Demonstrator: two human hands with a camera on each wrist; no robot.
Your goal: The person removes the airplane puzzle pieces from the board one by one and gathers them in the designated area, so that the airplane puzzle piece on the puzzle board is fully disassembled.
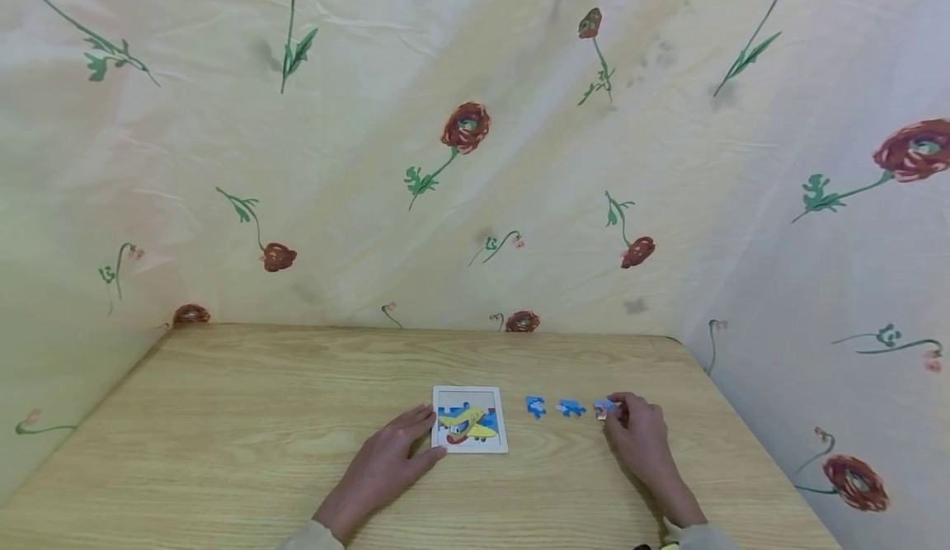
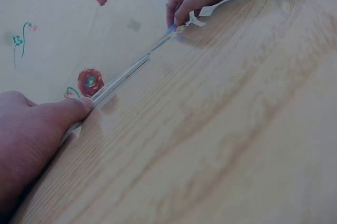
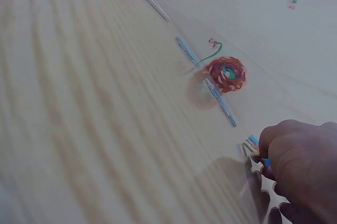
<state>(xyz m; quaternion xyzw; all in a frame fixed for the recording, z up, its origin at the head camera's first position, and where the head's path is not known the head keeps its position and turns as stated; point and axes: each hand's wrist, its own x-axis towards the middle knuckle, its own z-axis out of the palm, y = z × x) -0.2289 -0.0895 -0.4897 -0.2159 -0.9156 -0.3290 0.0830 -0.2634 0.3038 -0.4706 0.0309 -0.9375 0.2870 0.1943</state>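
Observation:
A small white-framed jigsaw puzzle (image 1: 503,424) lies on the table with a yellow cartoon airplane on blue pieces in its lower part. The upper part of its tray shows a pale bare backing. At its left side rests my left hand (image 1: 393,455), fingers extended along the edge and thumb at the lower left corner. My right hand (image 1: 641,439) pinches a blue, multicoloured puzzle piece (image 1: 600,407), which looks tilted up in the right wrist view. Between frame and right hand lie two loose blue-and-white pieces, one nearer the frame (image 1: 535,406) and another (image 1: 571,407) beside it.
The wood-grain table (image 1: 260,401) ends at a flower-printed cloth (image 1: 356,162) hanging behind it and along both sides. A small dark and yellow thing (image 1: 653,546) shows at the bottom edge by the right sleeve, mostly cut off.

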